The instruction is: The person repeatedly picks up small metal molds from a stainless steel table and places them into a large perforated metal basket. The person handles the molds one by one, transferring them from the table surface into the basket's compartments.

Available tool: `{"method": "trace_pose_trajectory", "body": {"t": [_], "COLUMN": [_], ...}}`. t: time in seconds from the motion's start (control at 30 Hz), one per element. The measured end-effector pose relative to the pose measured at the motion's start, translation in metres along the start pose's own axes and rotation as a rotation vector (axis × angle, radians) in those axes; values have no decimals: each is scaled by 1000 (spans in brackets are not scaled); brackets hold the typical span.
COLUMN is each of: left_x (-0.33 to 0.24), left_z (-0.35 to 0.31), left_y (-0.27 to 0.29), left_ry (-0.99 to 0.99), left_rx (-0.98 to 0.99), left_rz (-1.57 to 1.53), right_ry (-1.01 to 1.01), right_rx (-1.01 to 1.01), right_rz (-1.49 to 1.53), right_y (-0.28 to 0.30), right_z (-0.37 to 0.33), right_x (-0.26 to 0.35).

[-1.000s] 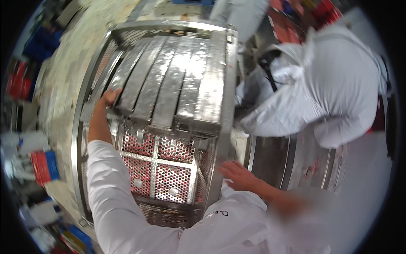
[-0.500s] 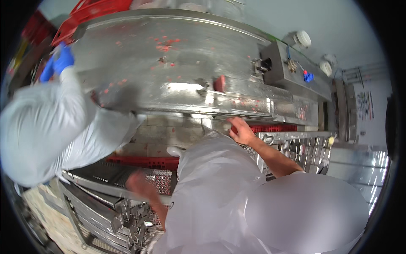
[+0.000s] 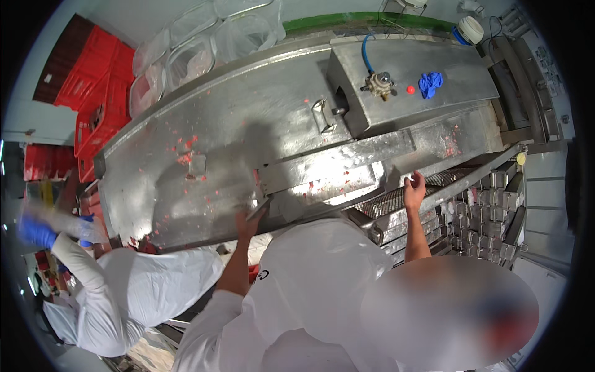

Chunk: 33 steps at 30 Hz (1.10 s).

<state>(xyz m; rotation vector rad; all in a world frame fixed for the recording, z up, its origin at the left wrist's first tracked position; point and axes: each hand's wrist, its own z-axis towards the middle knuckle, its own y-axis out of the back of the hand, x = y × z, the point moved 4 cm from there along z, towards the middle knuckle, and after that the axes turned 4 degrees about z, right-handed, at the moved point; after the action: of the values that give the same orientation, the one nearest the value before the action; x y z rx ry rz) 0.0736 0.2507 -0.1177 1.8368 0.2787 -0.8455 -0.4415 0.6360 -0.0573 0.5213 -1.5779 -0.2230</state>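
Observation:
My left hand [image 3: 246, 224] is at the front edge of the steel table [image 3: 223, 136]. Its fingers close against a thin, flat metal piece [image 3: 257, 209], whose exact kind I cannot make out. Just beyond lies a long metal trough or mould [image 3: 347, 158], with red bits at its near-left end. My right hand [image 3: 415, 189] is raised over a slatted metal rack [image 3: 434, 192] beside the table, fingers parted and loosely bent, with nothing visible in them. Red scraps [image 3: 186, 152] are scattered over the table, near a small square metal plate [image 3: 197, 165].
A steel machine housing [image 3: 415, 74] with a brass fitting [image 3: 379, 84] and a crumpled blue glove [image 3: 430, 85] stands at the back right. Red crates [image 3: 99, 93] are stacked at the far left. A co-worker in white with blue gloves [image 3: 38, 232] works at the left. Metal moulds [image 3: 483, 214] fill the right rack.
My view has swung round and shifted toward the table's right end. My left hand has come up from the lower rack to the table edge. My right hand now appears farther right, above the rack.

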Motion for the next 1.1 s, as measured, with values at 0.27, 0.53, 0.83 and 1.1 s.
{"method": "trace_pose_trajectory", "body": {"t": [0.27, 0.53, 0.83, 1.1], "left_x": [-104, -111, -6, 6], "left_z": [85, 193, 213, 240], "left_y": [120, 168, 250, 226], "left_ry": [63, -21, -46, -151], "left_rx": [-443, -708, -776, -788], "left_rz": [-249, -58, -179, 104], "right_ry": [33, -311, 93, 140], "right_rx": [103, 258, 457, 519], "right_rz": [-37, 37, -253, -613], "right_y": [-60, -159, -271, -339], "right_z": [45, -38, 0, 70], "right_x": [-41, 4, 196, 188]}}
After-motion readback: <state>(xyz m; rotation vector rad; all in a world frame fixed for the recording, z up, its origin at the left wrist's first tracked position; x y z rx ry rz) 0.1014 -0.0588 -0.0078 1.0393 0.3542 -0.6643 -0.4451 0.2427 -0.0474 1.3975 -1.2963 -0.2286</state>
